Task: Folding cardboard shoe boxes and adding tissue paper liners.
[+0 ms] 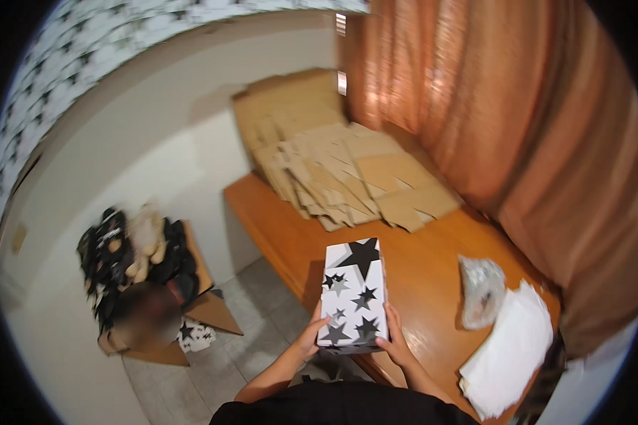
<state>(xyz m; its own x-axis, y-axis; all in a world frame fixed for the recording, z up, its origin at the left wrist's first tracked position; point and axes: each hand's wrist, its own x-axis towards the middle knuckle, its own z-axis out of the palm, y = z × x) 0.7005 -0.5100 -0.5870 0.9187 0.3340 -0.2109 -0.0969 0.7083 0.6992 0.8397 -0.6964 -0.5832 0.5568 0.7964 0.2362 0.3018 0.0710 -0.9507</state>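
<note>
I hold a white box with black and grey stars over the near edge of a brown wooden table. My left hand grips its left side near the bottom. On the opposite side, the fingers of my right hand close round the lower right corner. The box looks closed, its long star-printed face turned up toward me; what is inside cannot be seen.
Flattened brown cardboard pieces are heaped at the table's far end. A clear plastic bag and a stack of white sheets lie to the right, beside a brown curtain. An open carton with black and beige shoes stands on the floor, left.
</note>
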